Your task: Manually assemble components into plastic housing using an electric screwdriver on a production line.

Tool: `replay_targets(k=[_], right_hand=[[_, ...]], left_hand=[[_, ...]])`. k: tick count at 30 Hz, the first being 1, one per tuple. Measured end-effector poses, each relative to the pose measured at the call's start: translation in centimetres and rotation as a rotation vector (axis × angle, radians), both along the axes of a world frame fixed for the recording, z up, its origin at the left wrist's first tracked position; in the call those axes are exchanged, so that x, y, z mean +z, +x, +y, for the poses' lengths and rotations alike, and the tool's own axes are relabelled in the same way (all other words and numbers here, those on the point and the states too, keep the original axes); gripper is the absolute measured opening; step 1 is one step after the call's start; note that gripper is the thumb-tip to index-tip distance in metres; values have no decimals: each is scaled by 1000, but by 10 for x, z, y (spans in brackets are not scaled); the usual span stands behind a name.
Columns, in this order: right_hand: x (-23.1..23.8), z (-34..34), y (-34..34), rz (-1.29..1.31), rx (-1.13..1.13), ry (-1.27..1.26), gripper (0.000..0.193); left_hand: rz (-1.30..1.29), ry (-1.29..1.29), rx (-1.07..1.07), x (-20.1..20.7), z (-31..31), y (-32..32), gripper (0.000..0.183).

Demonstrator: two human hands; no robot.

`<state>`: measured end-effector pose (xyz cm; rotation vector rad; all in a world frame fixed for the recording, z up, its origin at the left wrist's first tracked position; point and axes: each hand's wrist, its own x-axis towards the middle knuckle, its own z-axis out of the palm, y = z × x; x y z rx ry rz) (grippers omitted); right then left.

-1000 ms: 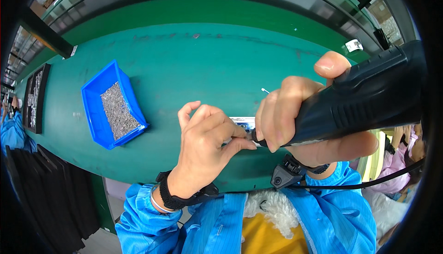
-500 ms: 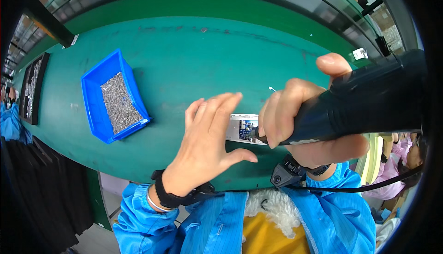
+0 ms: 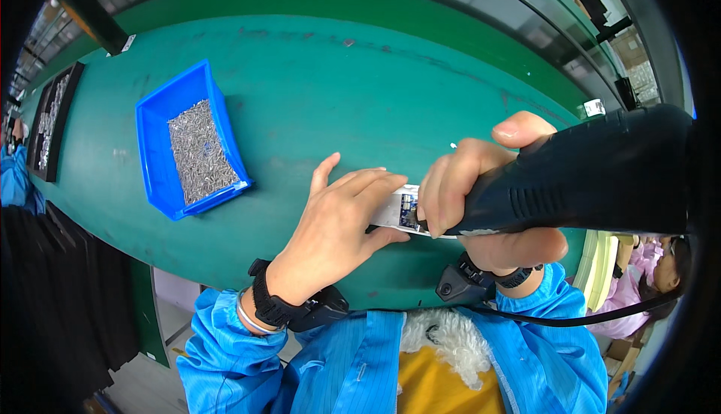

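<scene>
A white, narrow housing (image 3: 386,214) with a blue circuit board (image 3: 408,211) inside lies on the green table in front of me. My left hand (image 3: 330,222) grips its left end, fingers over the far edge and thumb along the near one. My right hand (image 3: 469,181) is wrapped round a thick black electric screwdriver (image 3: 578,177), held slanting with its nose down at the board. The fingers hide the tip, so I cannot tell whether it touches a screw. The housing's right part is covered by the right hand and the tool.
On the left stands a blue bin (image 3: 154,166) holding many small metal screws (image 3: 201,151). A black tray (image 3: 54,125) of small parts sits at the table's far left. A small white piece (image 3: 453,146) lies beyond my right hand. Another person's blue sleeve (image 3: 19,177) shows at the left edge.
My left hand, earlier raised with fingers spread beside the housing, has come down and closed on its left end. The right hand keeps the screwdriver over the board.
</scene>
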<state>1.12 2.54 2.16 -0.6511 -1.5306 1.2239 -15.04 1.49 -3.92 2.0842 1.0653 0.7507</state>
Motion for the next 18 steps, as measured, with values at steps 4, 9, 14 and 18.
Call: replay_targets(k=[4,9,14,18], right_hand=[[-1,1,0,-15,10,8,85],[1,-2,-3,8,-20,-32,84],[-3,0,-2,-16,3,3,83],[-3,-1,-2,-11,-6,-2,82]], left_hand=[[-9,4,-1,0,0,0,49],[-17,-7,-26,4,1,0,48],[-7,-20,-51,2,1,-2,48],[-105,-11,-60,-4,0,0,49]])
